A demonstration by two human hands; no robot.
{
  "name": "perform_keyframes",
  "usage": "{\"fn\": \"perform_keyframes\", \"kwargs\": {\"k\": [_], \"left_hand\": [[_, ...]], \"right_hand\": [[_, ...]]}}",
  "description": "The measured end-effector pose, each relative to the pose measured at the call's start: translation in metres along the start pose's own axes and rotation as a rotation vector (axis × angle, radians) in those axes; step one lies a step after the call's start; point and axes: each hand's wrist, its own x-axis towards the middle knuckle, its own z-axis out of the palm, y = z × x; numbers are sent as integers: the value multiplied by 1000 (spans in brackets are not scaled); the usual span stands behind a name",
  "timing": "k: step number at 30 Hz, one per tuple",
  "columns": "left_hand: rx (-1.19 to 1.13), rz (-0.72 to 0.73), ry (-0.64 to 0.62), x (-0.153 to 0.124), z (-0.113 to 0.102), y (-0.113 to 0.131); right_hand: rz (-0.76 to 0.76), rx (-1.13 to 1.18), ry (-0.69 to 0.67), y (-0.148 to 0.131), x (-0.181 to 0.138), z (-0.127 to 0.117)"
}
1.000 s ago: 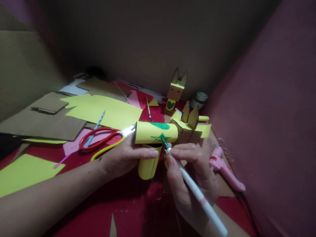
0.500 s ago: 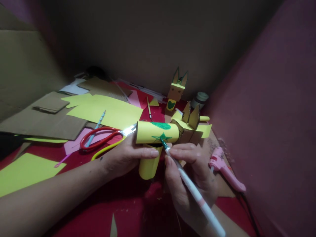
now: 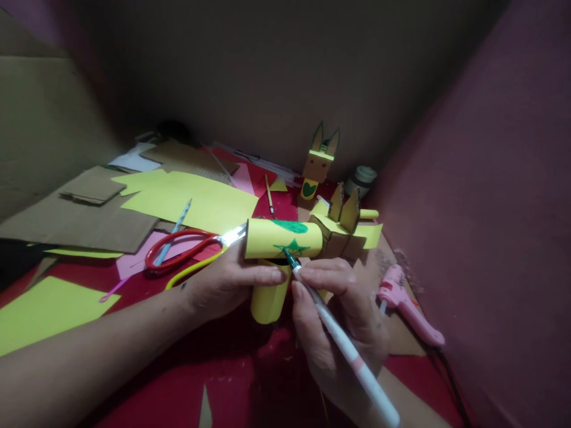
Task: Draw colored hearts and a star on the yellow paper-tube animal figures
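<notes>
My left hand [image 3: 236,273] grips a yellow paper tube [image 3: 263,239] lying sideways, its thumb along the near side and the other fingers hidden behind. Green shapes mark the tube: a rounded patch on top and a star [image 3: 294,246] facing me. In my right hand [image 3: 343,315] is a white marker [image 3: 343,342], its green tip touching the star's left part. Just below the held tube a second yellow tube [image 3: 270,297] points downward. A cardboard head with two pointed ears [image 3: 345,217] sits at the tube's right end.
Scissors with red and yellow handles [image 3: 182,252] lie left of my hand, beside a pencil [image 3: 173,232], yellow paper [image 3: 196,199] and cardboard [image 3: 89,217]. A pink glue gun [image 3: 408,306] lies at right. Behind stand an eared cardboard figure [image 3: 319,166] and a small jar [image 3: 362,178].
My right hand and the marker have shifted slightly left, moving the tip from the star's middle toward its left part. My left hand and the tube have hardly moved.
</notes>
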Motion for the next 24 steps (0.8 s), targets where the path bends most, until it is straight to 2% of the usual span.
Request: {"fn": "perform_keyframes", "kwargs": {"k": [13, 24], "left_hand": [[8, 4, 9, -2, 0, 0], [-9, 3, -22, -1, -1, 0]], "right_hand": [[-36, 2, -5, 0, 2, 1], [13, 5, 15, 0, 2, -3]]}}
